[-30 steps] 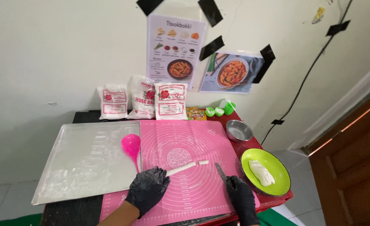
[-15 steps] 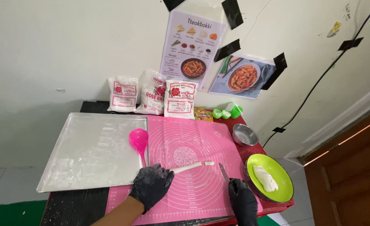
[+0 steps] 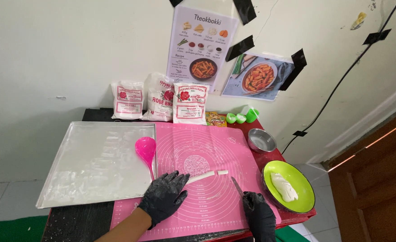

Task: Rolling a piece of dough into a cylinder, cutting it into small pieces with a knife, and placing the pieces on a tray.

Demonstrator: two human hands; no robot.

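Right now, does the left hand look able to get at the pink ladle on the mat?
Probably yes. The left hand rests flat on the pink mat, just below the pink ladle, whose handle runs down toward its fingers; nothing lies between them.

Left hand (image 3: 164, 197) presses dough strip (image 3: 201, 177); right hand (image 3: 258, 214) grips knife (image 3: 237, 185).
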